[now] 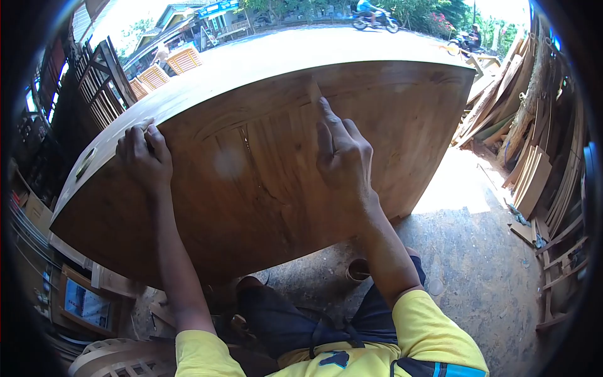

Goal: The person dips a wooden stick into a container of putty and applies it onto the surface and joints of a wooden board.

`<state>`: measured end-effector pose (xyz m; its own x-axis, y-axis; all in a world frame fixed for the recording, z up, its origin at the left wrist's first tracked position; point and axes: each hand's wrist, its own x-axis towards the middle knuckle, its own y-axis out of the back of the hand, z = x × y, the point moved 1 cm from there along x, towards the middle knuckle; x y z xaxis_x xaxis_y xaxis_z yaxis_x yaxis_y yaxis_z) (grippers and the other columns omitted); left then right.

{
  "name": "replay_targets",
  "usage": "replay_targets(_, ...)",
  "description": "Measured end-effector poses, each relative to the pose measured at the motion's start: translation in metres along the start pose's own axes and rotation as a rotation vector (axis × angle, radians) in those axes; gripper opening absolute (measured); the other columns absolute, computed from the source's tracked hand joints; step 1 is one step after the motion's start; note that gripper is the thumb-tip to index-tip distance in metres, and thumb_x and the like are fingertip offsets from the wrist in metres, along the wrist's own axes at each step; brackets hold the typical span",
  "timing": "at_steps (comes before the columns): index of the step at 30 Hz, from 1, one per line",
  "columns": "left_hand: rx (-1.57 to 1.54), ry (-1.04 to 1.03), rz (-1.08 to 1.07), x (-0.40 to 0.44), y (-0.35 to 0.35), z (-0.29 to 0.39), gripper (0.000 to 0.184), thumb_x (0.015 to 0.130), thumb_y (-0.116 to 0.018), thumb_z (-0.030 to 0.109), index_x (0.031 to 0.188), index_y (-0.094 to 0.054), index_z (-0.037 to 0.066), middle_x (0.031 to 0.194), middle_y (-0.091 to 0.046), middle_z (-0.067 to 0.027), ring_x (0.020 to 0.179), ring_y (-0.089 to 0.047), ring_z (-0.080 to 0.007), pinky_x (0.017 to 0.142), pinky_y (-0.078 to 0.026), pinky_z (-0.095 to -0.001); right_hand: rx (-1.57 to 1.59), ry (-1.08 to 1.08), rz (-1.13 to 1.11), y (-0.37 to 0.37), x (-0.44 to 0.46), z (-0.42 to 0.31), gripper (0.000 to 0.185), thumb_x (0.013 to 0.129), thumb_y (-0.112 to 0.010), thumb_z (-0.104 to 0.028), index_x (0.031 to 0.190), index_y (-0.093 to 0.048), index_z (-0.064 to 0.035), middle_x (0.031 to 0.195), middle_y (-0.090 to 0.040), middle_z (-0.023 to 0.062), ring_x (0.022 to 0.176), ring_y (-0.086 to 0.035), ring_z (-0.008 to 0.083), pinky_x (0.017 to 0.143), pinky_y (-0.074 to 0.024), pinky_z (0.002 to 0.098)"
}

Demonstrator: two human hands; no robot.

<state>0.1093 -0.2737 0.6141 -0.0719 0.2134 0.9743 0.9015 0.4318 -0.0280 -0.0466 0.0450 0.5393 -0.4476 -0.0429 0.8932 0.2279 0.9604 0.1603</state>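
My left hand [146, 154] grips the wooden board [270, 173] at its top edge, left side. My right hand [345, 147], index extended, at board's upper middle; can't tell if holding anything.

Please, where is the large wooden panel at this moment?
In the head view, the wooden panel spans the centre, with the left hand at its upper-left edge and the right hand before its face.
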Motion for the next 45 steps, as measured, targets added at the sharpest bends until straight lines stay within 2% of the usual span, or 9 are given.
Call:
replay_targets(7,0.014,0.014,-0.051,-0.002,-0.001,-0.003,0.023,0.106,-0.056,0.02,0.103,-0.075,0.008,0.101,-0.076,-0.0086,0.091,-0.068,-0.0332,0.085,-0.05,-0.0452,-0.004,0.064,-0.099,-0.023,-0.004,-0.015,0.044,0.103,-0.065,-0.007,0.147,-0.065,-0.0072,0.087,-0.069,0.0203,0.067,-0.069,0.0335,0.064,-0.0583,0.0432)
replay_targets(12,-0.005,0.034,-0.021,-0.001,0.001,0.0,0.021,0.102,-0.06,0.025,0.099,-0.075,0.011,0.093,-0.071,-0.006,0.085,-0.065,-0.03,0.081,-0.049,-0.0449,0.022,0.076,-0.164,-0.018,-0.011,-0.024,0.046,0.103,-0.064,-0.006,0.149,-0.063,-0.0081,0.089,-0.067,0.0207,0.067,-0.069,0.0353,0.064,-0.0585,0.0453)
replay_targets(14,-0.018,0.028,0.002,-0.001,-0.001,-0.001,0.02,0.102,-0.061,0.026,0.098,-0.075,0.012,0.091,-0.071,-0.0056,0.084,-0.064,-0.0296,0.08,-0.048,-0.0446,0.065,0.149,-0.142,-0.028,-0.01,-0.022,0.066,0.095,-0.065,-0.002,0.159,-0.052,-0.0109,0.092,-0.063,0.0205,0.063,-0.068,0.038,0.058,-0.0581,0.0504)
replay_targets(21,-0.017,0.052,-0.032,-0.001,0.004,0.003,0.016,0.103,-0.061,0.019,0.102,-0.075,0.011,0.092,-0.072,-0.0058,0.082,-0.063,-0.0282,0.082,-0.048,-0.0423,0.015,0.18,-0.097,-0.044,-0.021,-0.029,0.062,0.098,-0.064,-0.003,0.158,-0.053,-0.011,0.089,-0.063,0.0175,0.059,-0.066,0.0352,0.052,-0.0567,0.0471)
replay_targets(23,-0.02,0.06,-0.022,0.0,0.003,0.004,0.016,0.103,-0.062,0.02,0.102,-0.075,0.011,0.091,-0.071,-0.0054,0.081,-0.063,-0.0279,0.081,-0.048,-0.0422,0.009,0.134,-0.086,-0.055,-0.022,-0.033,0.056,0.099,-0.066,0.001,0.153,-0.06,-0.0111,0.088,-0.068,0.0189,0.067,-0.069,0.0323,0.064,-0.0587,0.0448)
replay_targets(32,-0.051,0.051,-0.005,-0.003,0.005,0.003,0.016,0.102,-0.063,0.023,0.102,-0.075,0.012,0.091,-0.071,-0.0035,0.081,-0.062,-0.027,0.082,-0.047,-0.0421,0.005,0.115,-0.084,-0.064,-0.029,-0.045,0.056,0.098,-0.067,0.001,0.153,-0.061,-0.01,0.089,-0.068,0.0164,0.069,-0.071,0.0332,0.062,-0.0581,0.0447)
replay_targets(36,-0.046,0.023,0.0,-0.002,0.004,0.0,0.016,0.102,-0.063,0.023,0.102,-0.075,0.012,0.091,-0.071,-0.0036,0.082,-0.063,-0.0274,0.082,-0.048,-0.0426,-0.028,0.103,-0.145,-0.03,-0.02,-0.061,0.057,0.097,-0.067,0.0,0.153,-0.061,-0.0126,0.088,-0.065,0.0138,0.065,-0.068,0.0316,0.06,-0.057,0.0461)
replay_targets(41,-0.047,0.02,-0.017,-0.003,0.003,-0.004,0.02,0.101,-0.061,0.028,0.098,-0.072,0.012,0.089,-0.068,-0.0063,0.082,-0.063,-0.0299,0.079,-0.047,-0.0448,-0.364,0.448,-0.278,-0.002,0.027,-0.037,0.061,0.093,-0.069,-0.007,0.151,-0.064,-0.0217,0.086,-0.059,0.009,0.073,-0.071,0.0268,0.062,-0.062,0.0433)
replay_targets(45,-0.023,0.012,-0.068,-0.004,0.005,-0.004,0.02,0.104,-0.061,0.022,0.107,-0.076,0.01,0.1,-0.074,-0.008,0.088,-0.066,-0.0315,0.084,-0.049,-0.0443,-0.529,0.528,-0.297,0.026,0.049,-0.012,0.056,0.095,-0.066,-0.004,0.147,-0.068,-0.0247,0.088,-0.059,0.0072,0.075,-0.07,0.0229,0.063,-0.0625,0.0396)
